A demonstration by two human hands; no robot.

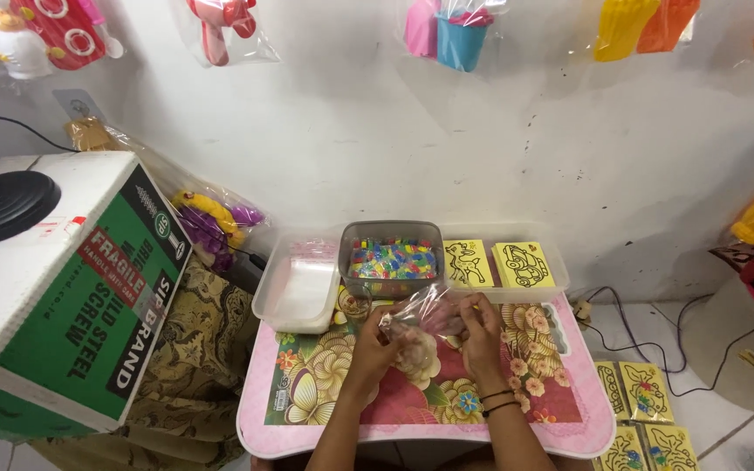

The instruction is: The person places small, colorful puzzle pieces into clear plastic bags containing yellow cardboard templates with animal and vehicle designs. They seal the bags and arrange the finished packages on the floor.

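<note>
Both hands, left (375, 342) and right (482, 331), grip a clear bag (421, 314) lying crosswise.

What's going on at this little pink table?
A person sits at a small flowered table, holding a clear plastic bag with both hands. The left hand grips the bag from below, while the right hand pinches its top edge. Just behind the hands stands a grey tub of small colourful pieces, with an empty clear tray to its left and yellow picture cards to its right.
</note>
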